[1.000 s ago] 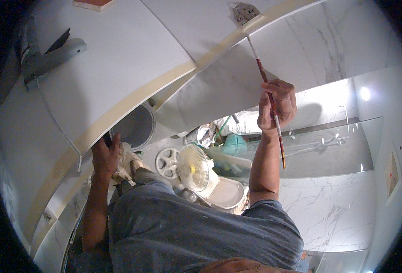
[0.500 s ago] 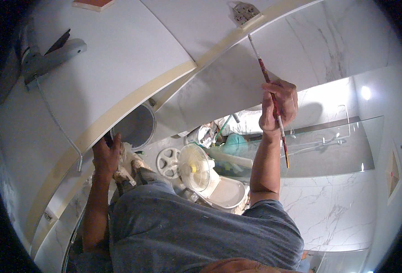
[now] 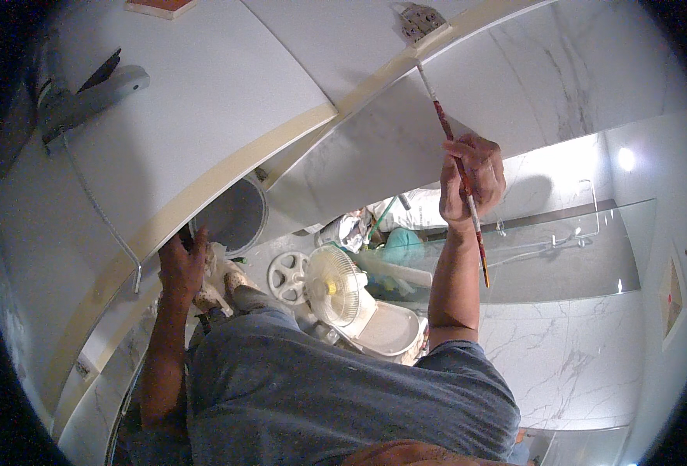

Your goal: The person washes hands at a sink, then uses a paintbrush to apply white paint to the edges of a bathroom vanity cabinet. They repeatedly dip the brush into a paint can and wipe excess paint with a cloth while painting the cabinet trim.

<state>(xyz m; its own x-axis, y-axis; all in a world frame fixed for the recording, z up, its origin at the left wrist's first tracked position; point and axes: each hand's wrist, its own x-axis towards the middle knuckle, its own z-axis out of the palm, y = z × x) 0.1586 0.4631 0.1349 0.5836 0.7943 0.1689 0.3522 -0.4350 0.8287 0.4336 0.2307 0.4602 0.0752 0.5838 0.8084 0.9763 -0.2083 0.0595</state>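
My right hand [image 3: 474, 179] is closed round a thin paintbrush [image 3: 443, 116] with a paint-stained red and white handle. The brush's upper tip meets the white seam between a cream strip [image 3: 382, 75] and a marble-patterned panel [image 3: 507, 85], just below a metal fitting [image 3: 421, 23]. Low on the left, my left hand [image 3: 182, 268] has its thumb raised and its fingers curled at the edge of a white panel [image 3: 204, 101], beside a grey bucket [image 3: 238, 213]. A dark thing shows at those fingers, but what they grip is partly hidden.
Below stand a cream fan [image 3: 336, 286], a spoked white wheel-like part [image 3: 287, 277] and a white tray-like base [image 3: 390, 328]. A glass panel [image 3: 569, 248] crosses the right side. A grey arm-like fixture [image 3: 87, 101] with a thin rod juts out at upper left.
My right hand and the brush have shifted slightly left, the tip sliding left along the seam. My left hand stays where it was.
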